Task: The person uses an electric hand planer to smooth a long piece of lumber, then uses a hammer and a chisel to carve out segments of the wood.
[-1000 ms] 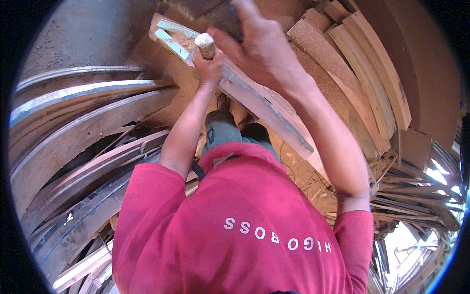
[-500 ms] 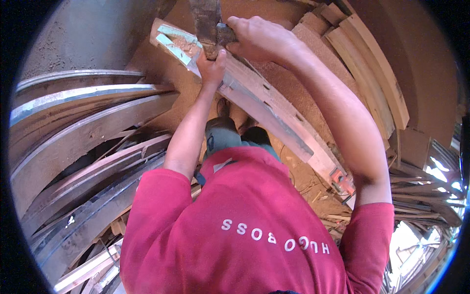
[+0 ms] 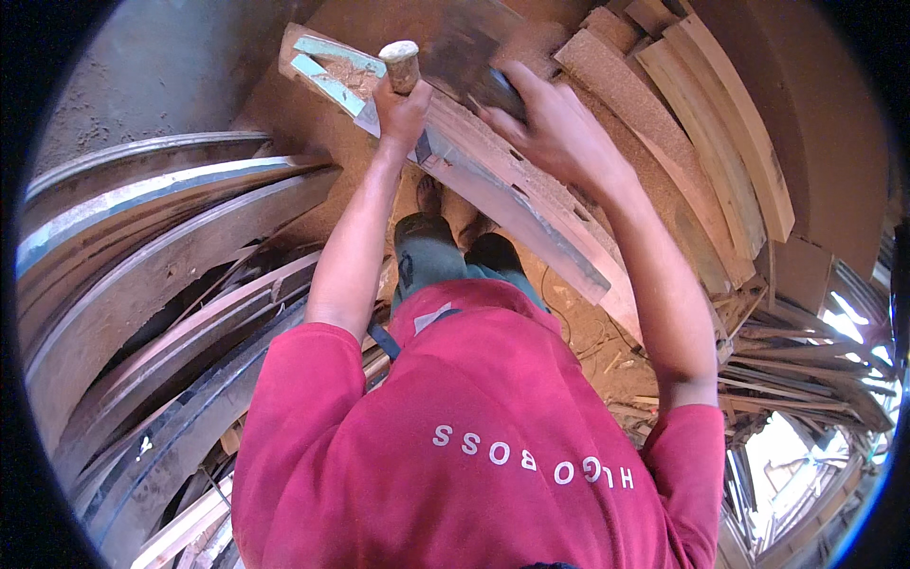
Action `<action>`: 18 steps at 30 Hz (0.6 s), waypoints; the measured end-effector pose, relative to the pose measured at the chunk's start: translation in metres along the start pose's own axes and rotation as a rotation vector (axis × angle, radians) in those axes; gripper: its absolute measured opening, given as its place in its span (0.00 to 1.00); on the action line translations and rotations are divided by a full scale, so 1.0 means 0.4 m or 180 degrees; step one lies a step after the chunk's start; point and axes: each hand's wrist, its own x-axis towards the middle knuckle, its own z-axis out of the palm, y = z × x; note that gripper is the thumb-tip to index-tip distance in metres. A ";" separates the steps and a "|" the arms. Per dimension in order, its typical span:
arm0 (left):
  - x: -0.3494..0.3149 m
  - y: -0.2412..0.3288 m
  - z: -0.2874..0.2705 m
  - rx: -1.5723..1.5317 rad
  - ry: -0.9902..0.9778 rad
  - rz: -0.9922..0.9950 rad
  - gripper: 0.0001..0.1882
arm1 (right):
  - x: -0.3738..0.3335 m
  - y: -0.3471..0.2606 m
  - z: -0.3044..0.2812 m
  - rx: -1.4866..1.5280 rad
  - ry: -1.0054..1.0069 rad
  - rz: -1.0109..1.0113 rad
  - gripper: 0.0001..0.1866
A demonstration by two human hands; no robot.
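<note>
In the head view, gripping a round wooden handle [image 3: 402, 68] tight in the left hand [image 3: 402, 116], with fingers wrapped all around it. Poking up out of the fist, with a flat, pale top. Hard to make out the lower end under the fist. Also holding a dark, blocky wooden mallet [image 3: 463, 49] in the right hand [image 3: 550, 119], with fingers curled around its short grip. Blurry, and up in the air just beside the pale top. Below both hands, showing a long wooden beam [image 3: 542, 185], slanting from the top left down to the right. Cut with small dark slots along its top. Lined on the near side with a long greyish piece [image 3: 493, 204]. Marked at the far left end by two pale green strips [image 3: 327, 85], with wood shavings [image 3: 355, 68] between them. Over to the left, piled high with long boards [image 3: 142, 220]. Over to the right, stacked with thick planks [image 3: 725, 128], and lower down heaped with thin sticks [image 3: 787, 379]. Dressed in a red shirt [image 3: 455, 379], with feet [image 3: 429, 196] near the beam.
</note>
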 end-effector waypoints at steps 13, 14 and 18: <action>0.158 -0.093 -0.063 -0.2235 -0.1436 -0.2092 0.08 | -0.414 0.277 0.350 0.1084 0.0152 0.1275 0.21; 0.164 -0.088 -0.058 -0.2278 -0.1541 -0.2203 0.07 | -0.433 0.275 0.357 0.1228 -0.0015 0.1559 0.21; 0.167 -0.012 -0.107 -0.1985 -0.2205 -0.2451 0.03 | -0.516 0.280 0.388 0.1088 -0.0351 0.2083 0.24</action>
